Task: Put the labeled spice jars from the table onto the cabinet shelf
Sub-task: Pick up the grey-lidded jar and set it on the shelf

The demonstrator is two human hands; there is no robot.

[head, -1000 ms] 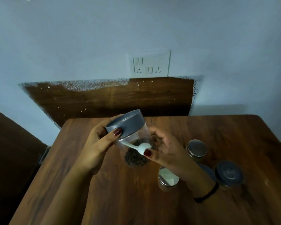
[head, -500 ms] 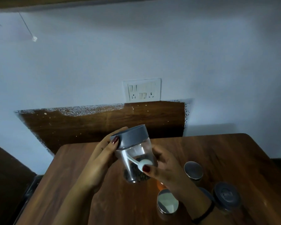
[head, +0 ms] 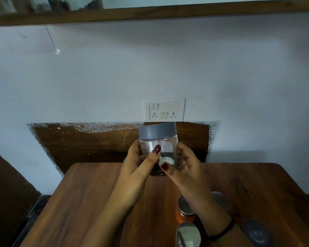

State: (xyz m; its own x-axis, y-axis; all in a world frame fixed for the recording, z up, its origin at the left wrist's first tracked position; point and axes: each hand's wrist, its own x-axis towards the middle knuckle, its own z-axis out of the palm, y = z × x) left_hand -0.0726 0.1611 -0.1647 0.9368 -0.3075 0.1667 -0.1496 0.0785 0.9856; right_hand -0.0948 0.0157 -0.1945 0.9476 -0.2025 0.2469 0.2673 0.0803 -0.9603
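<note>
I hold a clear jar with a grey lid [head: 158, 138] upright in front of the wall, above the far edge of the wooden table [head: 89, 202]. Dark spice fills its bottom and a white label shows on its side. My left hand [head: 137, 163] grips its left side, thumb across the front. My right hand [head: 184, 166] grips the right side, thumb by a small white spoon [head: 166, 160] on the jar. The wooden shelf [head: 168, 14] runs across the top of the view.
Other jars stand on the table at lower right: an orange-filled jar with a metal lid [head: 184, 209], a metal-lidded jar [head: 187, 235], another metal lid [head: 220, 200] behind my wrist, and a grey-lidded jar [head: 257, 232]. A switch plate [head: 164, 110] is on the wall. Blurred jars [head: 75, 3] stand on the shelf.
Both hands have raised the jar and turned it from tilted to upright. My view has tipped upward, bringing the shelf into sight.
</note>
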